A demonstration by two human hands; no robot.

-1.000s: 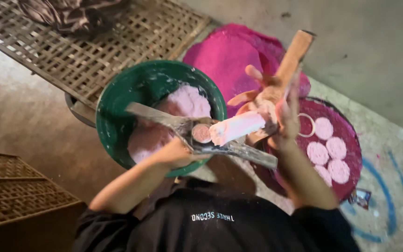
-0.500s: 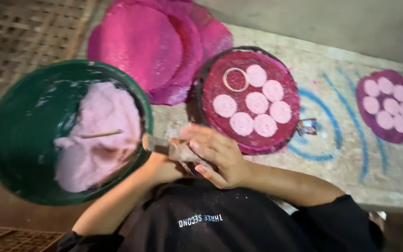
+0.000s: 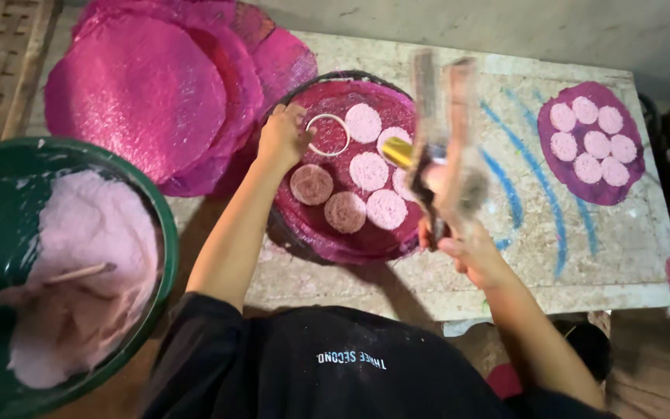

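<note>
Above the round tray [image 3: 304, 233], the right hand [image 3: 471, 252] holds blurred tongs [image 3: 440, 132] upright.

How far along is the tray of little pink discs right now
Done: the far mat holds seven pink discs, and the round tray near the person has about six discs. In hand: the left hand rests at the metal ring on the tray, while the right hand lifts a blurred flat tool. Left: the ring looks unfilled, and pink paste remains in the green bowl.
</note>
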